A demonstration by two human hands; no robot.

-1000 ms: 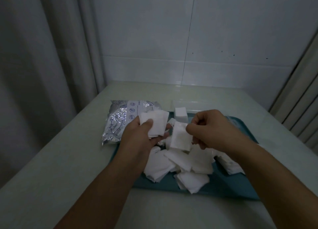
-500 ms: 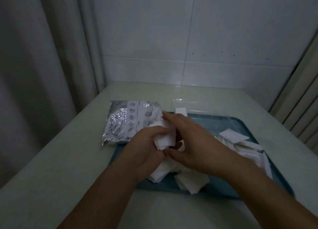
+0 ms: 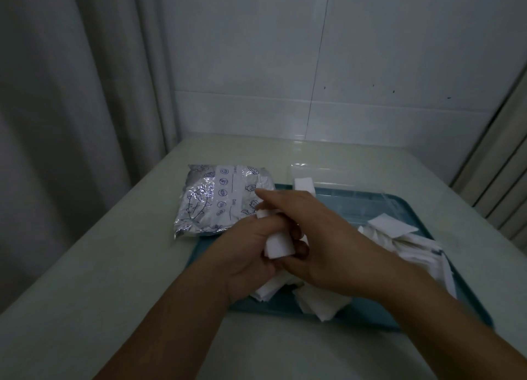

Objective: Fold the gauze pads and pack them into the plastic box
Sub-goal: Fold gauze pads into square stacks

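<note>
Hands meet over the near-left part of the teal tray (image 3: 470, 302), both busy on one gauze pad (image 3: 278, 244). Left hand (image 3: 251, 254) curls its fingers round the pad from below; right hand (image 3: 322, 237) lies across the top, thumb and curled fingers pinching the pad's right edge while the forefinger points out toward the foil pouch (image 3: 219, 200).

That pad looks feather-light, soft and limp, so I'd judge it has no stiffness of its own and a fold will spring open unless it is pressed along the crease. It should not be slippery or breakable, but it can bunch or fray. Best hold is at the corners and edges, thumb against fingertip, keeping the layers squared.

More loose pads (image 3: 319, 302) are heaped under the wrists at the tray's near edge, another heap (image 3: 405, 237) lies toward its right edge. The clear plastic box (image 3: 336, 174) stands at the tray's far edge on the table (image 3: 114, 279), one folded pad (image 3: 303, 184) visible at its left end.

Against a second ago: then the hands were apart, each holding up its own flat pad. Half a second ago they had closed together. Now a single narrow folded strip shows between them, and the right-hand heap, once hidden behind the right arm, is in plain sight.
</note>
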